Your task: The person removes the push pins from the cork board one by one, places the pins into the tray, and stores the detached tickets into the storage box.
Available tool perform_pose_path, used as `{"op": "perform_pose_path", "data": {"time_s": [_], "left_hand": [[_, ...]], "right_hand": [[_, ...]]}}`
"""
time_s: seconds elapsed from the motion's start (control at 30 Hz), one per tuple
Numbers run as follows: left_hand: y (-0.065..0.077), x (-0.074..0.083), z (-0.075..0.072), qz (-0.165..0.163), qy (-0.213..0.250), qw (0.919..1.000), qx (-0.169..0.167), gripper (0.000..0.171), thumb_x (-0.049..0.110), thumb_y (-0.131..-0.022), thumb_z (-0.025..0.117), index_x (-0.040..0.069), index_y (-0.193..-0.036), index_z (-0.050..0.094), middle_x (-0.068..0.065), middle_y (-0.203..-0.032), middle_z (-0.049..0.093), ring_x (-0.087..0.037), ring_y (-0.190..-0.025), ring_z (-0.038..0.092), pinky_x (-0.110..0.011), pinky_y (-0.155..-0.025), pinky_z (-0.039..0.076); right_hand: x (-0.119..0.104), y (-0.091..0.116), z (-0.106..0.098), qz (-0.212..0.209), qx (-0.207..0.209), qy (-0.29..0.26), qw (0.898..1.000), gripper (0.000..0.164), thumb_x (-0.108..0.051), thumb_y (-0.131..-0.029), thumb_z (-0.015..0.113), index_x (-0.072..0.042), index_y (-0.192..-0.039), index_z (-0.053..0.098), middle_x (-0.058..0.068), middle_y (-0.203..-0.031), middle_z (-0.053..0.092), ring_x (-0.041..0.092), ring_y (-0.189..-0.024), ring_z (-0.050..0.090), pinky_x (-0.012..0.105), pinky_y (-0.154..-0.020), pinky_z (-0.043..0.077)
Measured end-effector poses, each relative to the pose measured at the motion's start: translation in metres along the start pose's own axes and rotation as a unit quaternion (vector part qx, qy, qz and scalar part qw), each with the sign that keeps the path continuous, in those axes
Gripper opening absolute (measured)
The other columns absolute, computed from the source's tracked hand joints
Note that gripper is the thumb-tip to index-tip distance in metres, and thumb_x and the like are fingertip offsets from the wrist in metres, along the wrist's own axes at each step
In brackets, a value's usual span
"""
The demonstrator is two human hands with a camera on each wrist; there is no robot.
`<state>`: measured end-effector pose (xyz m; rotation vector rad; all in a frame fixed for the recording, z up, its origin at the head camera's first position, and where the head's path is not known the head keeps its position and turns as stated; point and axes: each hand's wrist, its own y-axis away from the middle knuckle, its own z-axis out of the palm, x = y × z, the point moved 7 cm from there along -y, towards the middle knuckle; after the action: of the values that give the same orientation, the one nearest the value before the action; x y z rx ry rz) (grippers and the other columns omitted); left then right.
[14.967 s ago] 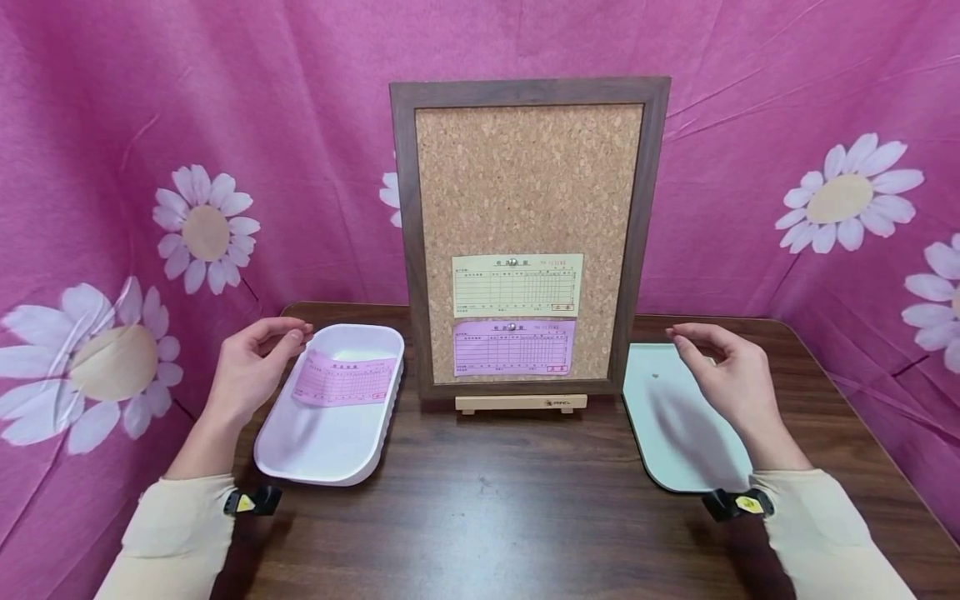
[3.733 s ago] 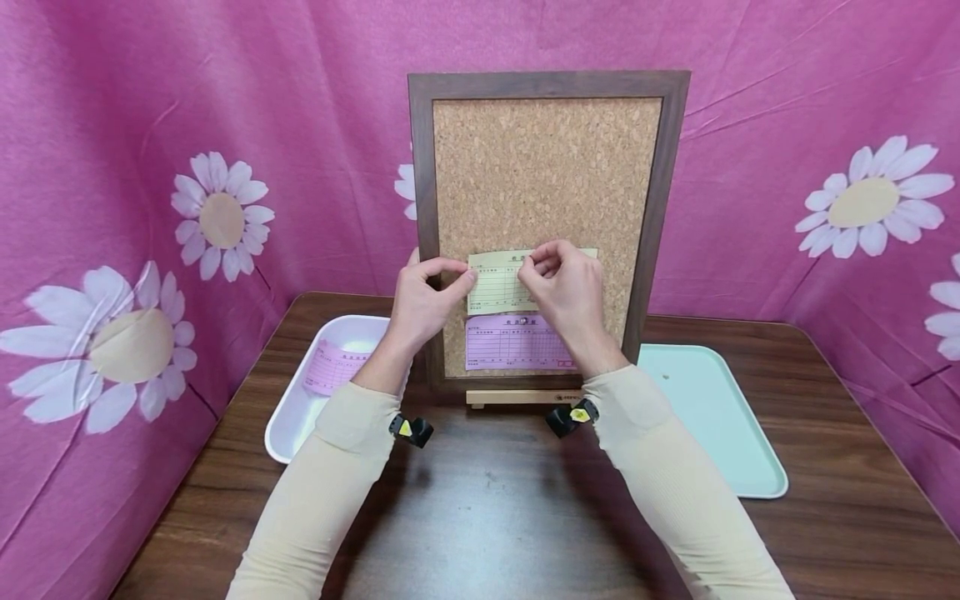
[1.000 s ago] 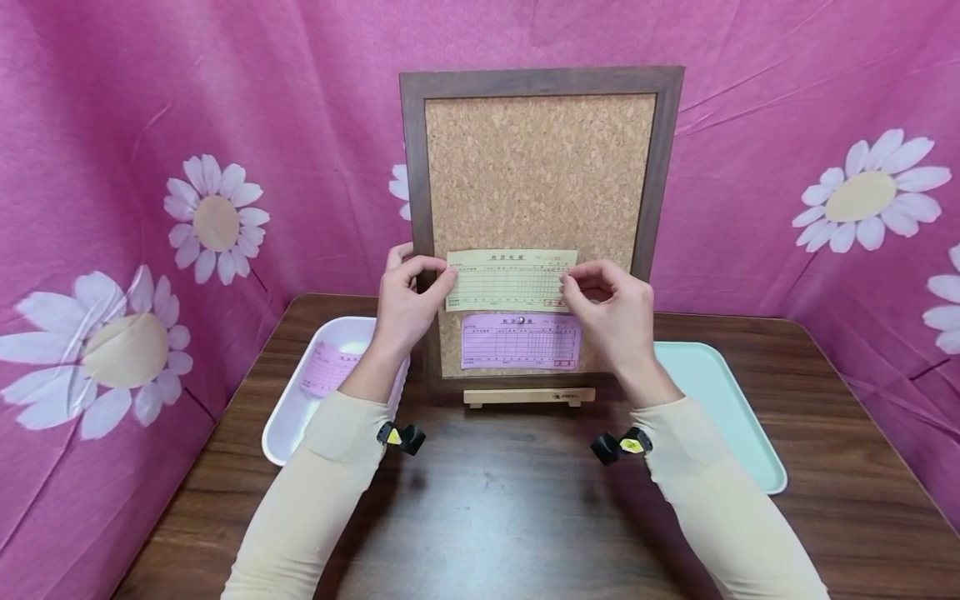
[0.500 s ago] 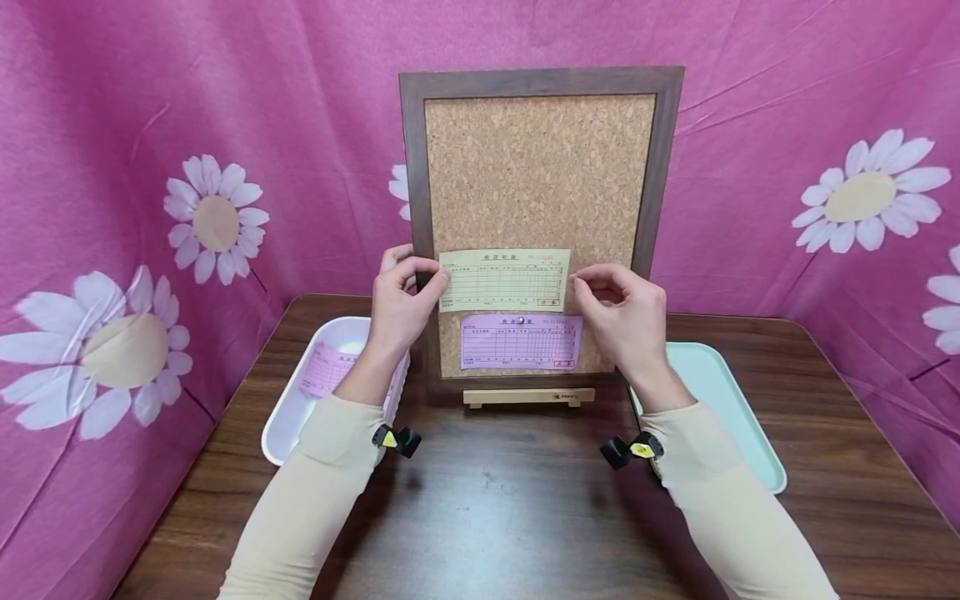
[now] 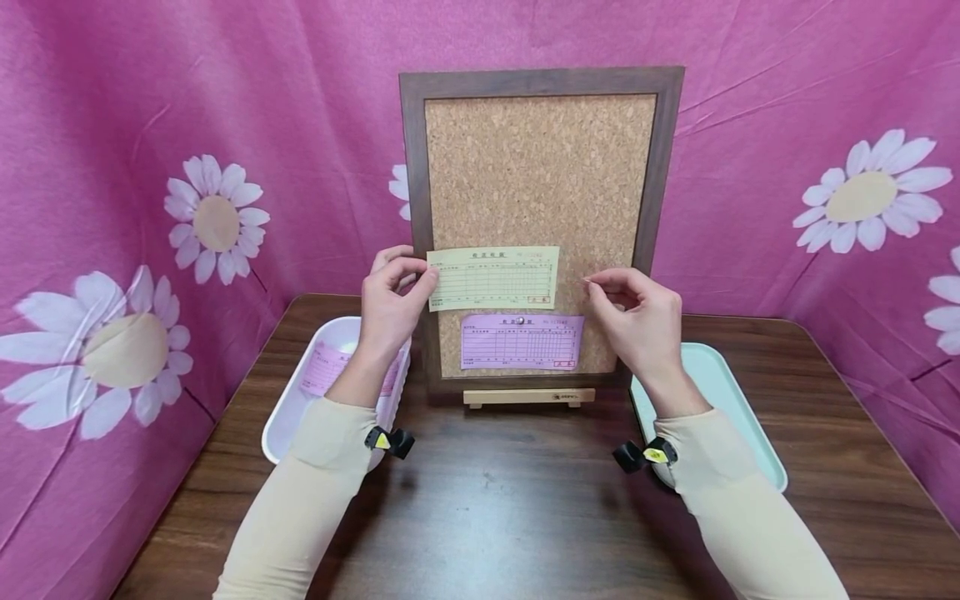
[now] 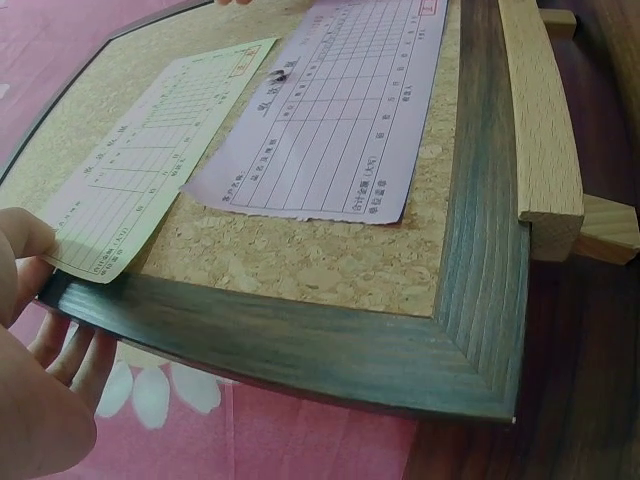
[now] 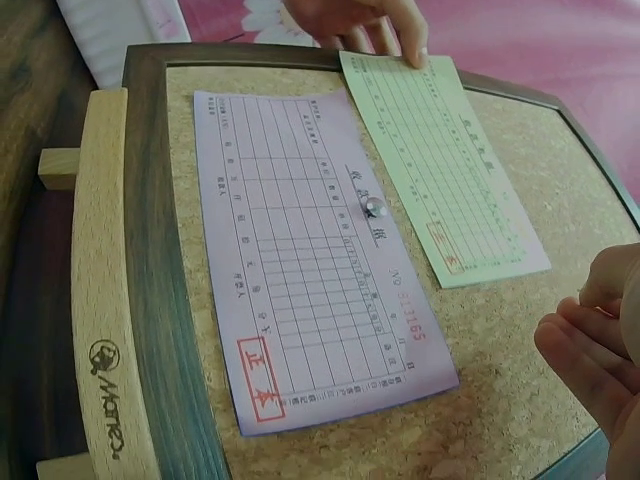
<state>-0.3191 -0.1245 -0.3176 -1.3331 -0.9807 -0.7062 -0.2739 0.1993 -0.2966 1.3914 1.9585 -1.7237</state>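
My left hand (image 5: 393, 296) pinches the left edge of a pale yellow-green receipt slip (image 5: 492, 279) between thumb and forefinger. The slip lies over the lower left of the corkboard (image 5: 540, 167) and overlaps its frame; no thumbtack shows on it. Just below, a purple receipt slip (image 5: 517, 346) is held by a silver thumbtack (image 7: 374, 207) near its top edge. To the right of both slips, my right hand (image 5: 637, 312) is in front of the cork, thumb and forefinger pinched on a thumbtack that the fingertips almost wholly hide.
A white tray (image 5: 281, 429) with a pink receipt slip (image 5: 326, 367) in it stands at left, partly behind my left forearm. At right is a pale green tray (image 5: 738, 417). The board rests on a wooden stand (image 5: 528, 397) on the brown table (image 5: 480, 517).
The yellow-green slip, earlier tacked above the purple one, has come loose and moved left with my left hand. My right hand was at its tack and has since drawn away to the right.
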Motion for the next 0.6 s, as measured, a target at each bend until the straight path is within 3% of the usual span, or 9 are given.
{"op": "perform_pose_path", "data": {"time_s": [0.13, 0.37, 0.6], "left_hand": [[0.0, 0.001, -0.004, 0.012, 0.018, 0.9997, 0.007, 0.018, -0.003, -0.095, 0.072, -0.019, -0.103, 0.072, -0.014, -0.132, 0.061, -0.009, -0.114, 0.064, -0.016, -0.098, 0.057], [0.0, 0.002, -0.012, 0.02, 0.039, 0.9989, 0.018, 0.016, -0.007, -0.094, 0.071, -0.021, -0.102, 0.071, -0.016, -0.125, 0.067, 0.0, -0.101, 0.07, -0.018, -0.097, 0.058], [0.001, 0.002, -0.018, 0.024, 0.062, 0.9972, 0.036, 0.016, -0.01, -0.093, 0.071, -0.023, -0.101, 0.069, -0.007, -0.117, 0.07, 0.001, -0.096, 0.072, -0.018, -0.095, 0.059]], "right_hand": [[0.001, 0.001, -0.003, -0.006, 0.003, 0.005, 1.0, 0.008, 0.002, -0.094, 0.075, 0.004, -0.098, 0.081, 0.021, -0.092, 0.081, -0.018, -0.076, 0.064, 0.003, -0.071, 0.05], [0.002, 0.002, -0.009, 0.0, 0.004, 0.005, 1.0, 0.008, 0.001, -0.094, 0.075, 0.003, -0.099, 0.082, 0.021, -0.093, 0.081, -0.018, -0.078, 0.065, 0.004, -0.075, 0.052], [0.006, 0.006, -0.015, 0.018, 0.01, 0.007, 1.0, 0.009, 0.002, -0.093, 0.075, 0.005, -0.1, 0.081, 0.022, -0.093, 0.08, -0.017, -0.079, 0.065, 0.003, -0.077, 0.052]]}}
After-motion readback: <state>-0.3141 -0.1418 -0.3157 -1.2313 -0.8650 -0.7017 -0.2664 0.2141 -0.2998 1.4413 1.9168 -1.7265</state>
